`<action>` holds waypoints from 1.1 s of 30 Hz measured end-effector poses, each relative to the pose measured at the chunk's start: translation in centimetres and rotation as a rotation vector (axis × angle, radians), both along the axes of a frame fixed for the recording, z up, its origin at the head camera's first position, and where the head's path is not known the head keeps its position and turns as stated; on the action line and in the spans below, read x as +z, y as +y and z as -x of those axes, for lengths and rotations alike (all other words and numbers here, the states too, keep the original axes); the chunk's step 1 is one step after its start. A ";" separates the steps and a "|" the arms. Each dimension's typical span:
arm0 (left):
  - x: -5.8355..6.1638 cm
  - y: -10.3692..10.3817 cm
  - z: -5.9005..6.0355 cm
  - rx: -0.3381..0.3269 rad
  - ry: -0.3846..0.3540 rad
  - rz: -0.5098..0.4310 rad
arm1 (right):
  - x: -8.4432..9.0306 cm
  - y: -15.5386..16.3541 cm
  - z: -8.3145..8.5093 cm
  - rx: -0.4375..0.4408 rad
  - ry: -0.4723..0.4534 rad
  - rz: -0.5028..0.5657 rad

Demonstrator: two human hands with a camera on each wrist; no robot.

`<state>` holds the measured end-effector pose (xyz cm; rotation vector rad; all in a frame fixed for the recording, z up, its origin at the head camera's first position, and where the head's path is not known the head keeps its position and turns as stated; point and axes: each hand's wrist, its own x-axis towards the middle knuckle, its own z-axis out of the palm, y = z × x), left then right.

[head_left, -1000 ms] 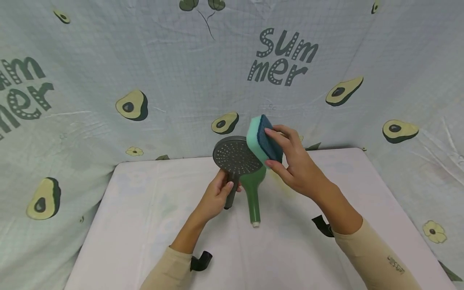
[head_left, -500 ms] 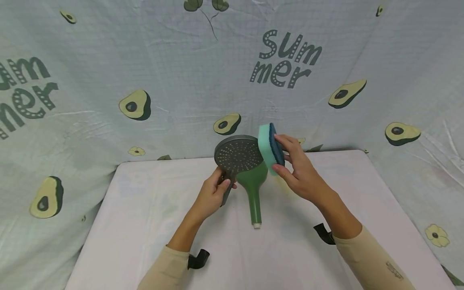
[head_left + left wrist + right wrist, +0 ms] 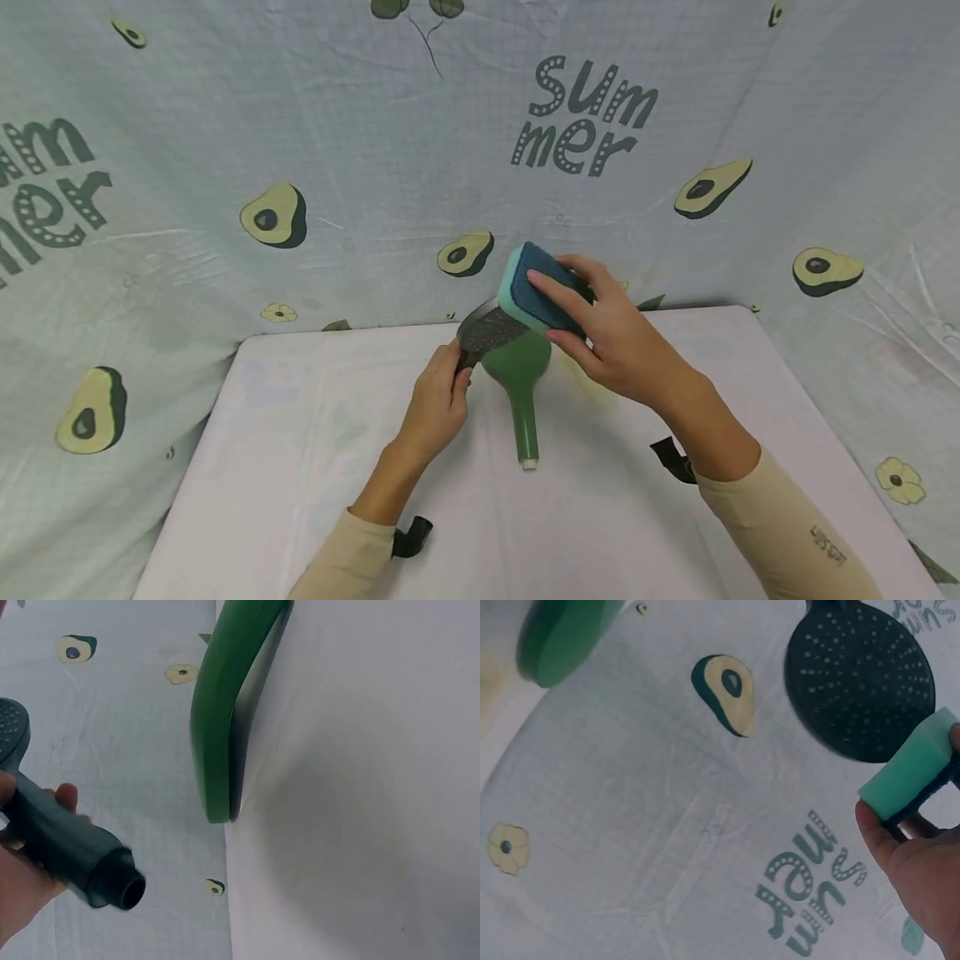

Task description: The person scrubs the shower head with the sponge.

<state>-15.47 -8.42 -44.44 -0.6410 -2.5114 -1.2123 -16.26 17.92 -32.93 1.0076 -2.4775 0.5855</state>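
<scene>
My left hand (image 3: 437, 400) grips a dark grey shower head (image 3: 486, 329) by its handle, held up above the table. The handle's hollow end (image 3: 120, 889) shows in the left wrist view. My right hand (image 3: 618, 342) holds a sponge (image 3: 542, 287), pale turquoise foam with a dark blue scouring layer under my fingers. Its foam side faces the perforated spray face (image 3: 859, 679) and overlaps that face's edge in the right wrist view; whether they touch I cannot tell. Behind and below both lies a green shower head (image 3: 525, 417) on the table, handle toward me.
A white cloth covers the table (image 3: 300, 467). Behind it hangs a pale fabric backdrop (image 3: 360, 167) printed with avocados, flowers and lettering. Black straps (image 3: 412, 537) stick out from both sleeves near the wrists.
The sponge swings right, then back left, now tilted with more of its blue layer showing. The grey shower head turns, so its face looks narrower. The green one stays put.
</scene>
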 end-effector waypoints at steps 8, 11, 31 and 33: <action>-0.3 -0.2 0.2 0.050 0.115 0.068 | 0.2 -2.1 -1.4 0.035 0.242 -0.235; -0.5 -0.3 0.2 0.045 0.098 0.035 | -0.2 -2.4 -1.7 0.023 0.298 -0.302; 0.2 2.1 -0.7 -0.094 -0.432 -0.385 | -2.8 -0.1 1.3 -0.018 0.278 -0.223; 0.5 2.5 -0.6 -0.042 -0.435 -0.374 | -3.6 -0.7 1.2 -0.018 0.327 -0.281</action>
